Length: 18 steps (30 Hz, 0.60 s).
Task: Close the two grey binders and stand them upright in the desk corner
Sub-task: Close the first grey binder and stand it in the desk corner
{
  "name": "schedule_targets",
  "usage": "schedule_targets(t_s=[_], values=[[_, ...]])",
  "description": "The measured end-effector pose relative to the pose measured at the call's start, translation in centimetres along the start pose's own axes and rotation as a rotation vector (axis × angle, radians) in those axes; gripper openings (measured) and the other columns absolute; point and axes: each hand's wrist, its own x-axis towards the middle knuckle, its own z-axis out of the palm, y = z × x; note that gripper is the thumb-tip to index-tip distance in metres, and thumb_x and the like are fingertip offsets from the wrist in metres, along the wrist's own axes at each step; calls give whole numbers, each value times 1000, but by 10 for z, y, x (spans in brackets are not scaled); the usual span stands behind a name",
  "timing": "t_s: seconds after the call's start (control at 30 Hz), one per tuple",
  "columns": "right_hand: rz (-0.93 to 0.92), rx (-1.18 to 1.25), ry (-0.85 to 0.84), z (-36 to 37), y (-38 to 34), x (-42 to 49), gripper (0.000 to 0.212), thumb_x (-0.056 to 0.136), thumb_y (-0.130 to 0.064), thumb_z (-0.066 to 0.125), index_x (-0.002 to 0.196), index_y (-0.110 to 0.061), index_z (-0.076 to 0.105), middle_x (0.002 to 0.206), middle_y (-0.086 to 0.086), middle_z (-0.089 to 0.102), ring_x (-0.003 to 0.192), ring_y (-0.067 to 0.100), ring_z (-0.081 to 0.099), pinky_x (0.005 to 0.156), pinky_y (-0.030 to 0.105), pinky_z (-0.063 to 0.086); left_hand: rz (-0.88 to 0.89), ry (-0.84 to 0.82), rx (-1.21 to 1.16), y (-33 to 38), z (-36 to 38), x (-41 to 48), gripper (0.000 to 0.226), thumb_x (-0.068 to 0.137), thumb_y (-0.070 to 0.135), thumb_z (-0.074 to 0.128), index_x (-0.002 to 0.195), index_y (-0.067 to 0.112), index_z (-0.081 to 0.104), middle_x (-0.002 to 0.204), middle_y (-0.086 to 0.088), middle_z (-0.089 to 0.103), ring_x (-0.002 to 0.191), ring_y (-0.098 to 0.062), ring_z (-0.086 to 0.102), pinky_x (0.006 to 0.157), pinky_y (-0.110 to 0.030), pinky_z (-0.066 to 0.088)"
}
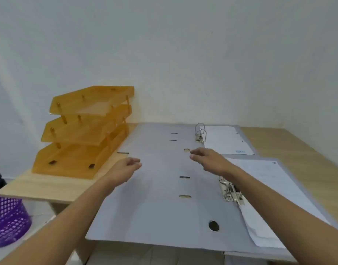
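Observation:
Two grey binders lie open and flat on the wooden desk. The far binder (160,138) reaches the wall, its ring mechanism (200,133) upright beside a white sheet (225,139). The near binder (154,207) overlaps it and overhangs the desk's front edge; its lever mechanism (231,192) holds white sheets (267,180). My left hand (124,169) hovers over the near binder's left cover edge, fingers loosely curled, holding nothing. My right hand (210,159) hovers above the seam between the binders, fingers spread, holding nothing.
An orange three-tier letter tray (84,134) stands at the desk's left against the wall. A purple mesh basket (8,220) sits low on the left beyond the desk. Bare wooden desk (298,148) shows at the right, where it meets the wall.

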Motion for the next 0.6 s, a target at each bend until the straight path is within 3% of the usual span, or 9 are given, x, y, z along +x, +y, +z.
schedule_targets(t_s=[0.1,0.23,0.3,0.33,0.4,0.53,0.6], values=[[15,-68,-27,28,6,-3,46,95,-41,54,136,-21,56,139,-1,58,125,16,54,99,28,40,-109,103,108,-31,-1,2,49,100,37,57,143,15,54,151,-7,51,136,-25,49,103,-32,39],[1,-75,-124,70,14,-6,50,97,-39,53,143,-22,48,147,-2,49,127,16,51,93,19,41,-202,261,291,-56,5,-7,62,94,41,62,147,15,45,151,-9,47,142,-32,39,113,-49,37],[-2,-69,-172,90,17,-5,54,97,-43,50,147,-25,42,154,-4,39,141,19,38,109,28,38,-196,285,266,-57,6,-10,65,92,40,63,149,16,42,151,-9,46,142,-33,36,112,-51,37],[-10,-94,-176,97,20,-7,56,96,-45,49,149,-26,40,159,-5,32,150,21,22,120,36,24,-187,274,214,-56,6,-10,66,92,40,64,149,15,42,151,-9,46,142,-34,38,112,-51,39],[-12,-120,-124,108,20,-9,59,96,-45,48,151,-26,37,164,-7,23,154,19,2,124,40,4,-188,264,110,-57,4,-7,68,91,38,67,150,15,42,153,-10,46,139,-34,44,111,-50,42],[-12,-155,-70,115,16,-10,61,95,-47,49,151,-26,37,165,-6,19,154,18,1,124,42,0,-249,279,-86,-50,-5,-2,65,92,28,70,149,10,45,147,-12,53,126,-32,56,94,-35,46],[-3,-154,-78,117,13,-7,62,95,-49,47,152,-29,35,166,-7,17,154,18,0,124,43,-3,-302,217,-190,-46,-14,-2,54,93,25,70,141,7,53,130,-12,64,105,-30,65,84,-34,51]])
